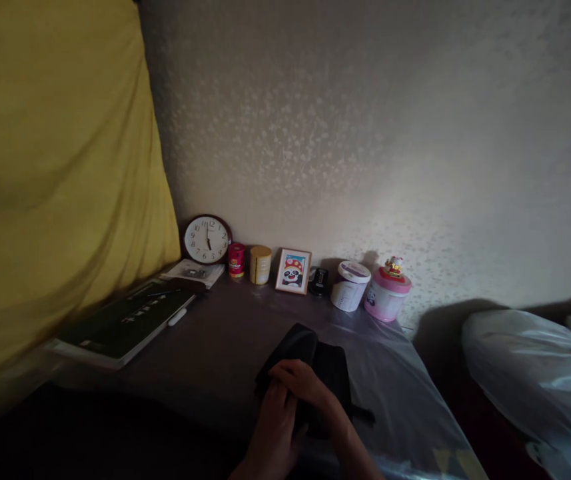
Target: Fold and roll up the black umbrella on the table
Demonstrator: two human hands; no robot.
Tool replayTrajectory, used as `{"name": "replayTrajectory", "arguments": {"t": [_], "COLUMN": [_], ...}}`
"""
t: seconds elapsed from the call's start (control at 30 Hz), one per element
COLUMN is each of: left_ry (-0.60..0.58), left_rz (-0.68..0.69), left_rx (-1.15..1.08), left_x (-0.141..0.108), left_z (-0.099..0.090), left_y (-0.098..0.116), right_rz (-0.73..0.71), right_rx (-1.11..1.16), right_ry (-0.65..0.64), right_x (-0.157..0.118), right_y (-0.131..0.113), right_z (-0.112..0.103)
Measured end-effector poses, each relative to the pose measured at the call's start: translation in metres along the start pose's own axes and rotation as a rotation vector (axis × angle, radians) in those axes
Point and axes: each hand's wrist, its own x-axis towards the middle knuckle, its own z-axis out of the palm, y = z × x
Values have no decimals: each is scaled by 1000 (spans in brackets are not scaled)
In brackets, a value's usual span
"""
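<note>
A black, soft-looking item (pixel 332 370) with a raised flap or fold and a short strap lies near the front of the table; its exact kind is unclear in the dim light. My left hand (pixel 275 417) reaches up from below, with its closed fingers at the left part of the black item. Crossing from the right, my right hand (pixel 298 380) lies over the left fingertips, its own fingers bent together on the same spot. What the fingertips pinch is largely hidden by the hands.
Along the wall stand a round clock (pixel 208 240), a red can (pixel 236 260), a yellow canister (pixel 260 265), a framed panda picture (pixel 293 271), a small black object (pixel 320 281), a white tub (pixel 350 287) and a pink tub (pixel 388 295) with a figurine. A dark green book (pixel 130 320) lies left.
</note>
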Motion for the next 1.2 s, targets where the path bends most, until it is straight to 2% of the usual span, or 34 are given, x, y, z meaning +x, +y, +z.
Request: {"name": "replayTrajectory", "arguments": {"t": [0.1,0.17,0.27,0.37,0.5,0.7,0.83,0.97,1.07,1.2], "left_ry": [-23,-33,-60,-116,-158,-315,-378,-387,-381,-358], "left_rz": [-8,-22,-48,-51,-84,-171,-232,-288,-294,-263], "left_rx": [10,16,37,73,102,80,109,120,108,51], "left_x": [0,-1,-1,0,2,8,13,13,12,10], "left_z": [15,20,21,20,17,-4,-14,-11,-5,1], "left_y": [-8,-10,-8,-6,-5,6,14,15,12,6], "right_rz": [-84,-143,-256,-343,-355,-291,-193,-20,67,181], "right_rx": [-18,-58,-159,-226,-305,-424,-524,-574,-566,-545], "right_ry": [23,95,190,227,259,301,286,257,295,396], "right_x": [-7,-10,-10,-4,9,31,48,66,74,64], "right_y": [5,8,17,29,46,62,68,75,81,87], "right_z": [3,4,3,1,-2,-9,-18,-25,-30,-48]}}
